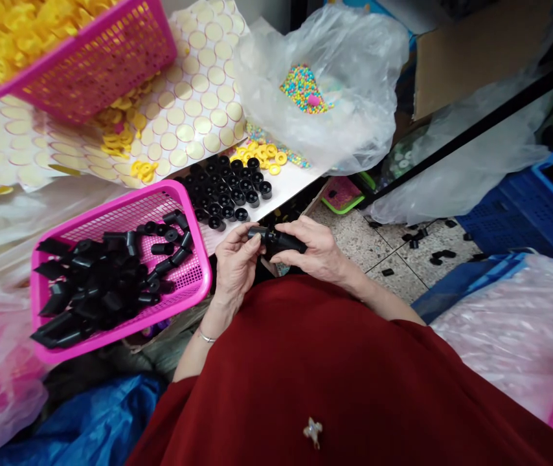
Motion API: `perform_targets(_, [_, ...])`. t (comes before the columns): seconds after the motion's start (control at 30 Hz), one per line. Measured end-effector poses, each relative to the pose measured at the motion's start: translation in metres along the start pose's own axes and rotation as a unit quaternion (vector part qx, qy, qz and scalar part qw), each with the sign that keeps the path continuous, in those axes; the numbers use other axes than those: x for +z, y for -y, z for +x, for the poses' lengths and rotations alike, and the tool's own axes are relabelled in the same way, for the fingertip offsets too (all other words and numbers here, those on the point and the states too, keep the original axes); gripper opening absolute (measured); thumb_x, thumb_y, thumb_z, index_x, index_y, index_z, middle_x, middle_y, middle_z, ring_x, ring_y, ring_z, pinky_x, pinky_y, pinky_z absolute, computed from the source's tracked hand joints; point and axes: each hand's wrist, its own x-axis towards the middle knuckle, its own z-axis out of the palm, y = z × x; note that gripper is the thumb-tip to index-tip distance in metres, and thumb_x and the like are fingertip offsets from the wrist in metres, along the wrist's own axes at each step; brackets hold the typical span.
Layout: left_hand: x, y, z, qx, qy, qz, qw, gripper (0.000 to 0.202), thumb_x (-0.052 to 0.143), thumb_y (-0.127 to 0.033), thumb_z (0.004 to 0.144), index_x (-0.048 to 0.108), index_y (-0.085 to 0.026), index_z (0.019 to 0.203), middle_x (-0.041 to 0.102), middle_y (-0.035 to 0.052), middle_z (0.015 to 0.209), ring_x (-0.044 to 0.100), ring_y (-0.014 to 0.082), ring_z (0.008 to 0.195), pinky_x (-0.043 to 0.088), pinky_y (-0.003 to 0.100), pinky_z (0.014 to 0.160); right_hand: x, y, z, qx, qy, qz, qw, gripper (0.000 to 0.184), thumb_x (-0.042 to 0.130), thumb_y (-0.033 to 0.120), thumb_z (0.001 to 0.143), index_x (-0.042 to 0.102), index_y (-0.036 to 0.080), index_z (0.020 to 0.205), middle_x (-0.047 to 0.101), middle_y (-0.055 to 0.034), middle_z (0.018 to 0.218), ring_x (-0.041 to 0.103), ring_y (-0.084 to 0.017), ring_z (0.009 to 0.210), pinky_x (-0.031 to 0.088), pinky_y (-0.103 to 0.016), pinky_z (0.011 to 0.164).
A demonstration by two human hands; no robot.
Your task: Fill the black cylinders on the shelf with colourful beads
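At the far left corner of the desk, one pink plastic mesh basket is seen tilted, heaped with yellow plastic rings too many to be counted. Below it, at the near left edge, a second pink mesh basket is filled with a pile of long black plastic sleeves, several dozen at a guess. Between the two baskets a sheet of round cream stickers is spread.

Near the desk's front edge roughly thirty short black plastic cups are stood in a tight cluster, with about ten loose yellow rings just behind them.

One black plastic tube is held in front of that edge, above a red garment. Its left end is pinched by the fingers of the left hand, and its right part is wrapped by the fingers of the right hand; both sets of fingers are clamped on it.

Further right, one clear plastic bag with small multicoloured beads is slumped over the desk's right edge. On the speckled floor about eight black pieces are scattered beside one blue plastic crate.
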Motion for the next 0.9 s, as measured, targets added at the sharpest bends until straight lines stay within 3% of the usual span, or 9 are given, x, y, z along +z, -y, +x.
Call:
perform_targets(0.23, [-0.003,0.006,-0.004,0.029,-0.010,0.048,0.998,0.034,0.089,-0.033,0.058,0.076,-0.021,0.087,0.068,-0.0012,0.074,0.056,0.0074,0.061,0.048,0.019,0.056,0.003,-0.003,0.000,0.013,0.033,-0.009,0.999,0.041,0.070,0.048,0.083,0.068,0.019,0.112,0.070,-0.0064,0.087,0.053,-0.018,0.074,0.048,-0.035,0.070])
perform_targets(0.37, [-0.004,0.011,-0.005,0.046,0.006,0.158,0.986,0.034,0.084,-0.040,0.066,0.075,-0.023,0.094,0.072,0.0010,0.090,0.065,0.0145,0.082,0.055,0.028,0.079,0.005,-0.002,-0.001,0.018,0.063,-0.032,0.997,0.034,0.064,0.044,0.087,0.067,0.018,0.109,0.069,-0.0067,0.089,0.055,-0.019,0.079,0.048,-0.036,0.075])
perform_targets(0.5, [-0.003,0.022,-0.006,0.114,0.076,0.327,0.935,0.049,0.068,-0.056,0.079,0.071,-0.020,0.112,0.067,0.0099,0.121,0.056,0.0266,0.122,0.043,0.042,0.107,0.012,-0.011,-0.002,0.023,0.081,-0.025,0.996,0.034,0.053,0.043,0.093,0.061,0.018,0.114,0.066,-0.0085,0.101,0.057,-0.022,0.091,0.048,-0.039,0.086])
perform_targets(0.6, [-0.002,0.023,-0.015,0.160,0.111,0.428,0.882,0.067,0.067,-0.064,0.076,0.064,-0.017,0.124,0.055,0.0163,0.139,0.042,0.0338,0.137,0.034,0.050,0.114,0.021,-0.024,-0.002,0.035,0.074,0.033,0.996,0.030,0.049,0.038,0.094,0.058,0.020,0.115,0.063,-0.0080,0.106,0.058,-0.020,0.095,0.049,-0.037,0.087])
perform_targets(0.7, [-0.010,0.002,-0.027,0.219,0.105,0.473,0.847,0.065,0.072,-0.062,0.072,0.064,-0.020,0.121,0.053,0.0160,0.140,0.044,0.0345,0.135,0.037,0.049,0.112,0.032,-0.043,0.003,0.074,-0.010,0.045,0.996,0.025,0.058,0.035,0.088,0.060,0.023,0.109,0.061,-0.0071,0.108,0.058,-0.022,0.099,0.049,-0.039,0.090])
perform_targets(0.77, [-0.026,-0.025,-0.028,0.246,0.047,0.514,0.821,0.051,0.074,-0.054,0.074,0.067,-0.023,0.114,0.058,0.0127,0.132,0.050,0.0318,0.128,0.041,0.046,0.109,0.037,-0.061,0.010,0.109,-0.077,0.018,0.991,0.027,0.067,0.036,0.081,0.062,0.024,0.104,0.059,-0.0070,0.109,0.056,-0.025,0.104,0.048,-0.043,0.092])
perform_targets(0.83, [-0.054,-0.059,-0.022,0.234,-0.048,0.582,0.777,0.034,0.069,-0.045,0.080,0.069,-0.024,0.106,0.062,0.0095,0.123,0.053,0.0285,0.121,0.042,0.042,0.107,0.041,-0.080,0.018,0.139,-0.114,-0.005,0.984,0.030,0.071,0.038,0.077,0.063,0.024,0.102,0.058,-0.0067,0.107,0.056,-0.025,0.103,0.050,-0.043,0.088])
perform_targets(0.9, [-0.092,-0.092,-0.009,0.173,-0.120,0.670,0.712,0.025,0.060,-0.037,0.084,0.071,-0.023,0.102,0.064,0.0077,0.117,0.056,0.0265,0.115,0.043,0.039,0.104,0.045,-0.097,0.027,0.151,-0.118,-0.019,0.981,0.029,0.070,0.040,0.077,0.064,0.023,0.101,0.057,-0.0064,0.103,0.058,-0.024,0.097,0.051,-0.039,0.082])
